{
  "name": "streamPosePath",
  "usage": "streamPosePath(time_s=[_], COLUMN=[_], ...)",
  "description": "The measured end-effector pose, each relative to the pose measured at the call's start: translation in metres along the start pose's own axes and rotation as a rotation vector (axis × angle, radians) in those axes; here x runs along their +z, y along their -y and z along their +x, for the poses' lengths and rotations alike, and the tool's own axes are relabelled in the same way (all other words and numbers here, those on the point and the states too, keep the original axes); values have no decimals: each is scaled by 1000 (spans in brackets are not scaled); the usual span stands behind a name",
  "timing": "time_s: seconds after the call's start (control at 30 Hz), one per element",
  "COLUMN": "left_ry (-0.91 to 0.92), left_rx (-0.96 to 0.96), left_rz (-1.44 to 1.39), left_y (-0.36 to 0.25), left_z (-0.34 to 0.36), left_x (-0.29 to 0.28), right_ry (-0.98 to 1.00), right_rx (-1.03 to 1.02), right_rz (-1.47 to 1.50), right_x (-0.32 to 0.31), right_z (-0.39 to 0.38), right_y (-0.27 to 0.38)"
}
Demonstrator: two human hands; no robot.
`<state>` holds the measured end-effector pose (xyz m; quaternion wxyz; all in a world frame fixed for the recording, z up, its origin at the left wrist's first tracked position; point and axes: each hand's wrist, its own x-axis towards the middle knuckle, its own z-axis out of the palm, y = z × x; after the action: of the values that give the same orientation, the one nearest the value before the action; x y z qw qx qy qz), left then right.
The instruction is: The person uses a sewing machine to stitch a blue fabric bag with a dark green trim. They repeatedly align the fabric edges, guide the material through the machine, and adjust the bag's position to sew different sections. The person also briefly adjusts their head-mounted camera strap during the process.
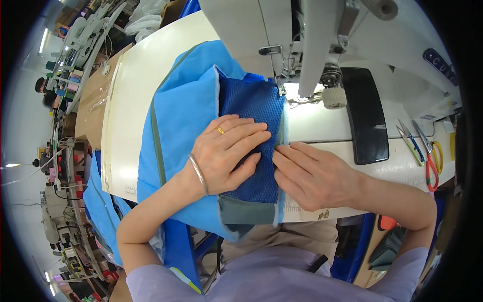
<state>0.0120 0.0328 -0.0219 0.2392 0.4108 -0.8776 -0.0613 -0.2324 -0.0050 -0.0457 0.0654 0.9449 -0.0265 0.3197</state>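
Note:
A light blue fabric piece (183,105) with grey-green trim lies on the sewing table, and a dark blue mesh panel (251,103) sits along its right side. My left hand (226,151), wearing a ring and a bracelet, rests on the mesh with fingers stretched out. The fingertips of my right hand (314,173) are pressed together on the panel's right edge, pinching the trim there. At the far end of that edge stands the presser foot (281,90) of a white sewing machine (412,40). Part of the mesh is hidden under my left hand.
A black curved plate (365,116) lies on the machine bed at the right. Beyond it are red-handled scissors (430,161) and thread snips (411,143). More light blue fabric (100,206) hangs at the left below the white tabletop (126,126). A cardboard box (93,113) stands beside the table.

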Motion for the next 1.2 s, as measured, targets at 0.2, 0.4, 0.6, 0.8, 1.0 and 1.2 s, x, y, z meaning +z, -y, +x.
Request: streamPosePath(time_s=[0.2,0.4,0.6,0.8,1.0,1.2], left_ry=[-39,3,32,39,23,-6], left_rx=[21,20,41,100,91,103], left_rz=[-55,-69,-72,-22,-24,-54], left_y=[3,4,10,4,-1,0], left_z=[1,6,5,10,10,12], left_x=[-3,-2,-1,2,5,7], right_ry=[70,145,29,25,51,130], right_rx=[-92,-61,-31,-6,36,23], right_rz=[-73,21,-23,-29,32,46], right_x=[1,-8,-4,-4,-6,-15], right_z=[13,4,-5,-6,-9,-7], right_y=[-20,-23,-15,-12,-10,-12])
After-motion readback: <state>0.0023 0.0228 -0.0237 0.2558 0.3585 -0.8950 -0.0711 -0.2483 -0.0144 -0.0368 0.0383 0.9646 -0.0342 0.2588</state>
